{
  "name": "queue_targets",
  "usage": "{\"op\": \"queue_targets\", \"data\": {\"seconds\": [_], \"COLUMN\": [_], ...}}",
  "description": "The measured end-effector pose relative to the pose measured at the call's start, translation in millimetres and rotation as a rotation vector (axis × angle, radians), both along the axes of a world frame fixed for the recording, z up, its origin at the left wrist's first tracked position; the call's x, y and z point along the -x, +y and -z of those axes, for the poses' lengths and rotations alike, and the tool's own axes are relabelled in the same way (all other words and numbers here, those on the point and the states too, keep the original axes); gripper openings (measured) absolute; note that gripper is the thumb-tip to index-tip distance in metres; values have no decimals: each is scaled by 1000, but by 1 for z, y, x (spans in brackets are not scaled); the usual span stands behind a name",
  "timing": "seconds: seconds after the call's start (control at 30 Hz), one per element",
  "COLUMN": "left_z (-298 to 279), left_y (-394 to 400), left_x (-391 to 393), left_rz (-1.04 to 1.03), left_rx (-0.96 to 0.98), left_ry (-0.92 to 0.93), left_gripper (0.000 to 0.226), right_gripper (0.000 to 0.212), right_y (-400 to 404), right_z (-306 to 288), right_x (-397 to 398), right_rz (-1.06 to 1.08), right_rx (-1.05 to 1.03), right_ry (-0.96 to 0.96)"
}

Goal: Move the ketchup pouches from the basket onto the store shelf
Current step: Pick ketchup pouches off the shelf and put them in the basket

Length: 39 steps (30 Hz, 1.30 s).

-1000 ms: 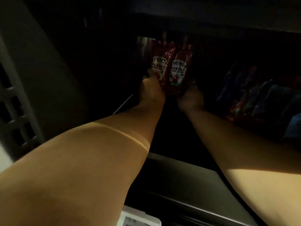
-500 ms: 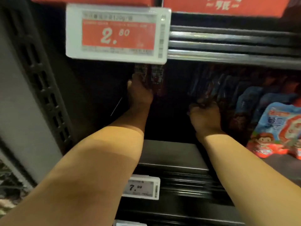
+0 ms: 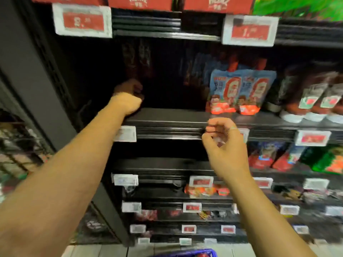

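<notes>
At the dark metal store shelf [image 3: 167,115], empty, loosely curled left hand [image 3: 128,96] and right hand [image 3: 222,143]; two red ketchup pouches [image 3: 136,60] stand placed; next, grasp more from the blue basket [image 3: 187,253].

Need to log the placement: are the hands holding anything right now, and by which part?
The right hand holds nothing, fingers loosely curled in front of the shelf edge. The left hand is curled below the ketchup pouches; too dark to tell if it grips them.

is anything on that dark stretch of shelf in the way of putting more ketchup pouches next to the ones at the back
Nothing visible does. The shelf in front of the ketchup pouches looks bare; the blue-and-red packs stand off to the right. The left hand is still at the shelf's edge, and the recess is dark.
</notes>
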<state>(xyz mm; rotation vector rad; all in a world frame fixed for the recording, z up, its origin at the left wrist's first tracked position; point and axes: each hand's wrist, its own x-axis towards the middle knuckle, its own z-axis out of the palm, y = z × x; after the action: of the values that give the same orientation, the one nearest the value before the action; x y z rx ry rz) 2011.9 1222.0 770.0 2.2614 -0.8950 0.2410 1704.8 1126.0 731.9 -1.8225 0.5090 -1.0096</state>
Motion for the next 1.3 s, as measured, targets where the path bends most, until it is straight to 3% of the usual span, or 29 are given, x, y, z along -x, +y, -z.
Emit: {"op": "queue_targets", "data": {"seconds": [0.17,0.3,0.43,0.63,0.8,1.07,1.13,1.3], "left_z": [19,85,195,364,484,677,729,843], "left_y": [87,147,177,198,206,188,178,154], "left_x": [116,215,296,379,420,425,419,411], "left_rz": [53,27,61,-6,-132,-254,-248,-336], "left_rx": [199,205,57,-382,-673,-779,-782,-753], "left_ry": [-104,-169,180,720,985,1164,1187,1232], "left_gripper": [22,25,20,6,22,41,56,66], "right_gripper": [22,16,15,9,15,37,45,67], "right_y": [-19,-36,-24,21,58,79,71,43], "right_z": [89,195,286,381,456,616,665,774], "right_x": [113,186,254,325,345,316,301,263], "right_rz": [-18,-57,-28,42,12,-248,-304,-503], "right_rx": [-94,-239,-493,-770,-832,-467,-309,61], "right_ry": [204,514,808,1076,1243,1449,1459,1529]}}
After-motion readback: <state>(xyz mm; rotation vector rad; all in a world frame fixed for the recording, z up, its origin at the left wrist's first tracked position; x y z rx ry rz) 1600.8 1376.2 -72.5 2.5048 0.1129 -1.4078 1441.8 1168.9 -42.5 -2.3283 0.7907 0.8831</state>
